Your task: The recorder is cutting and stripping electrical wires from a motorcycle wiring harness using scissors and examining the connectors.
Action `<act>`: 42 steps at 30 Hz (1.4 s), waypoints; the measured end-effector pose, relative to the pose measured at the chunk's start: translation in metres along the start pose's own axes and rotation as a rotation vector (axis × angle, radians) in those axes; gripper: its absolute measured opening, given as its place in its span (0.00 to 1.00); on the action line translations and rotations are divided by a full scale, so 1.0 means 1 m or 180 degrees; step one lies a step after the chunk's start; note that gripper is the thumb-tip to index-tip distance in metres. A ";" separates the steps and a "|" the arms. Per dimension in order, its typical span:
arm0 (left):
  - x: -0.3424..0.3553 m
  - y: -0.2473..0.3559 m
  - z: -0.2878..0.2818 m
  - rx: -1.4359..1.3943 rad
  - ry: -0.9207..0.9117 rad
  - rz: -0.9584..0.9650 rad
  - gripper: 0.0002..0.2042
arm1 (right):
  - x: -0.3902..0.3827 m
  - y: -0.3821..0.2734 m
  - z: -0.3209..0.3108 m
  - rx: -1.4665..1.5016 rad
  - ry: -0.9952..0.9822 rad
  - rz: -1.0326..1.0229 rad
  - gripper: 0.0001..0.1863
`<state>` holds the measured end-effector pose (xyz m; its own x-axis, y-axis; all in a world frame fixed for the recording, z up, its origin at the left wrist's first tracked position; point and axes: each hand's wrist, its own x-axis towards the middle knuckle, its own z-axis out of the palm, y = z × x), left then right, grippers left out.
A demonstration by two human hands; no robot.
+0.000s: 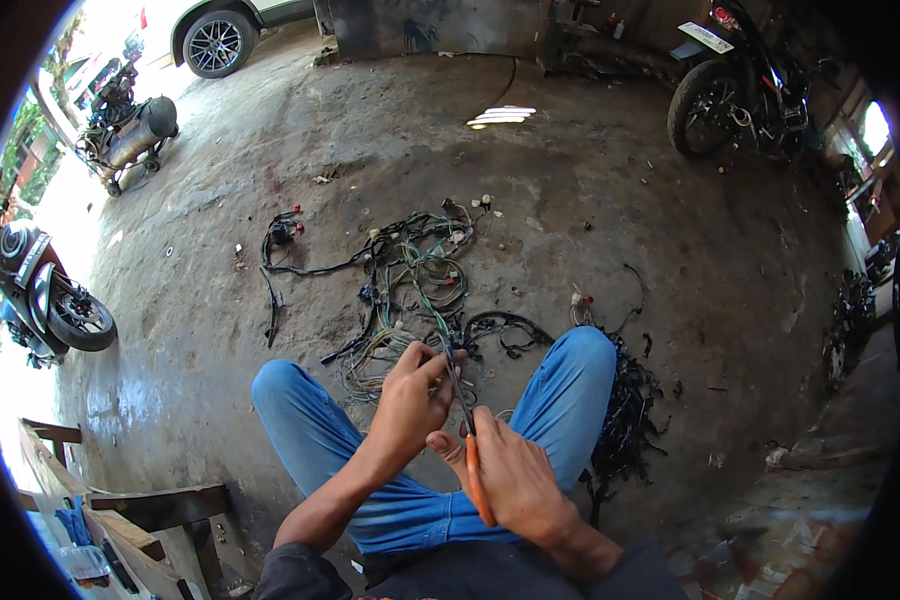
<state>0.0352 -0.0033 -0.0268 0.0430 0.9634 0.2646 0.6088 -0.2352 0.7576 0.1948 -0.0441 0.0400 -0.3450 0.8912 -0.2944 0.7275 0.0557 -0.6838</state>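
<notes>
Between my knees, my left hand [415, 388] is closed around a strand of the wiring harness [432, 308], pinching it near its fingertips. Green and dark wires run from that grip up to the tangle on the floor. My right hand [515, 475] holds orange-handled scissors [477, 480], with the long metal part pointing up and away toward the left fingers. The tips lie against or beside the held wires; whether they touch cannot be told. Loops of black-wrapped cable, bare coloured wires and small connectors spread on the concrete beyond my hands.
A heap of black scraps [625, 425] lies beside my right knee. Wooden framing [160, 505] stands at the lower left. Motorcycles [55, 290] stand at the left and a motorcycle [735, 95] at the far right. An air compressor [135, 130] and a car wheel [217, 45] are farther back.
</notes>
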 end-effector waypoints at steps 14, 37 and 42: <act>0.013 -0.036 -0.047 -0.3887 0.0104 -0.1776 0.16 | 0.130 0.163 0.095 0.1111 0.1986 0.0505 0.24; 0.001 0.014 -0.011 -0.4022 0.0005 -0.0903 0.33 | 0.048 0.033 0.011 0.1323 0.1336 -0.1033 0.15; 0.001 0.012 -0.007 -0.3997 0.0182 -0.0888 0.37 | 0.047 0.026 0.024 0.1648 0.1240 -0.0889 0.24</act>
<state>0.0374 -0.0059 -0.0131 -0.0174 0.9998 0.0087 -0.5686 -0.0170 0.8224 0.1831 -0.0110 -0.0073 -0.1698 0.9765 0.1326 0.2336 0.1706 -0.9573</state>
